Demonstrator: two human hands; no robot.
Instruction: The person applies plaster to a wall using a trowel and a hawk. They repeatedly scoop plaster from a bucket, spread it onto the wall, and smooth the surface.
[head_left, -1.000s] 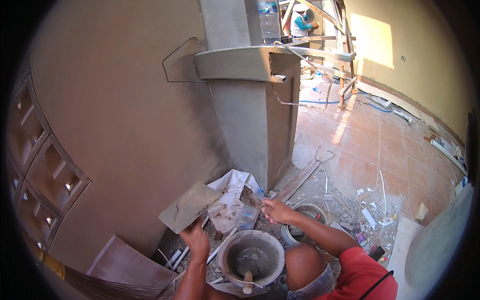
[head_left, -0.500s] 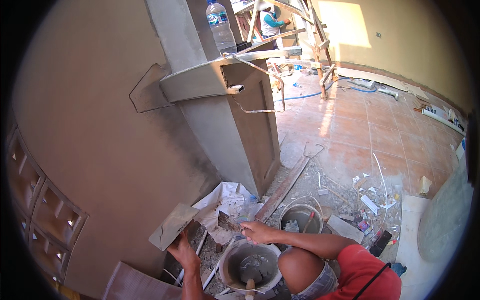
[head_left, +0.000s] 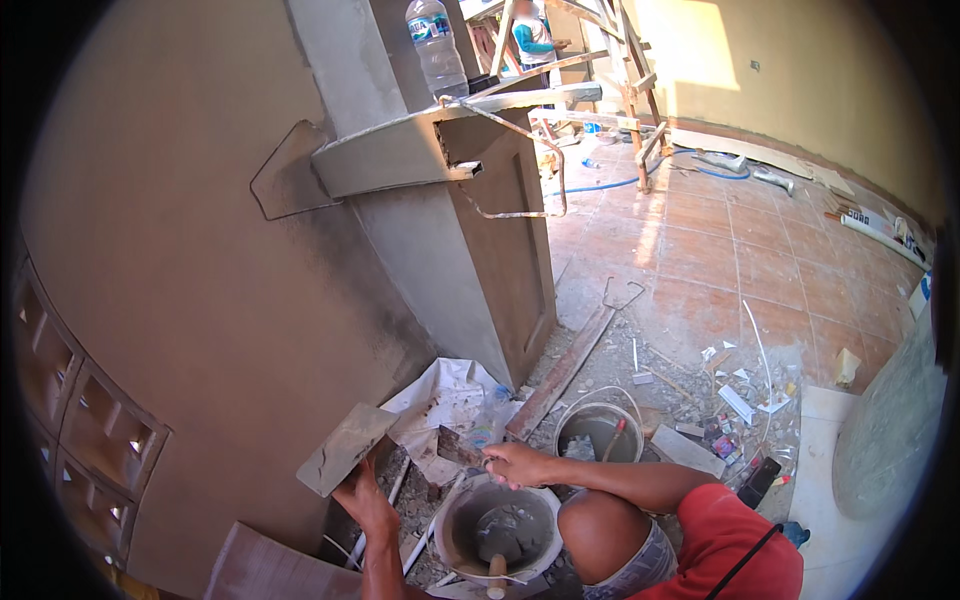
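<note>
Left hand: the left hand [head_left: 362, 497], at lower centre-left, is closed under a flat grey mortar board [head_left: 346, 449], held tilted.
Right hand: the right hand [head_left: 515, 464] is clenched on a trowel [head_left: 458, 447], kept above a round white bucket [head_left: 497, 530] of wet grey mortar.
Edges: a rough plastered wall [head_left: 200, 300] is met at left; a tiled floor [head_left: 740, 260] lies open at right.

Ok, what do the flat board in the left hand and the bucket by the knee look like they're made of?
The flat board, held by the left hand, looks like wood or plastic, matte grey and smeared with mortar; its core can't be told. The bucket looks like plastic: thin pale rim, grey crust inside. The right hand holds a trowel, seemingly metal, dull and coated.
</note>
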